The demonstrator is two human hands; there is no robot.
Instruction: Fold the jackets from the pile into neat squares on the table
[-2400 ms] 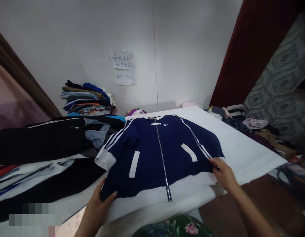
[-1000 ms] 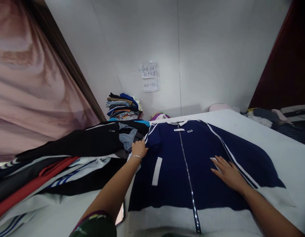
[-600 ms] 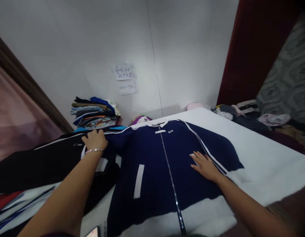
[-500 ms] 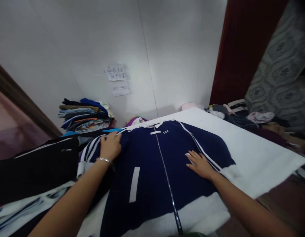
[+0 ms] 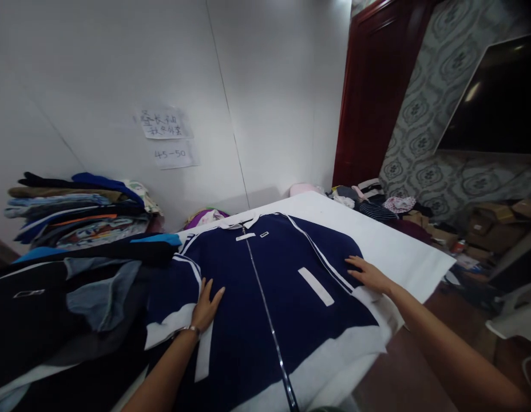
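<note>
A navy zip-up jacket (image 5: 235, 286) with white trim, white pocket strips and a white hem lies spread front side up on a white table (image 5: 403, 252). Its zipper is closed, and the lower end runs out of view at the bottom. My left hand (image 5: 207, 304) rests with spread fingers on the jacket's left side, just above a pocket strip and beside the striped sleeve. Over on the right, my right hand (image 5: 367, 274) lies on the other sleeve near its white cuff, fingers apart.
A tall stack of folded clothes (image 5: 80, 209) stands at the back left. Black garments (image 5: 76, 303) lie left of the jacket. Paper notes (image 5: 166, 137) hang on the wall. Mixed clothes (image 5: 377, 203) and cardboard boxes (image 5: 492, 226) are on the right.
The view has turned right. My left hand has come down from the shoulder to the jacket's side. My right hand has moved off the pocket onto the sleeve, and the left sleeve lies lower.
</note>
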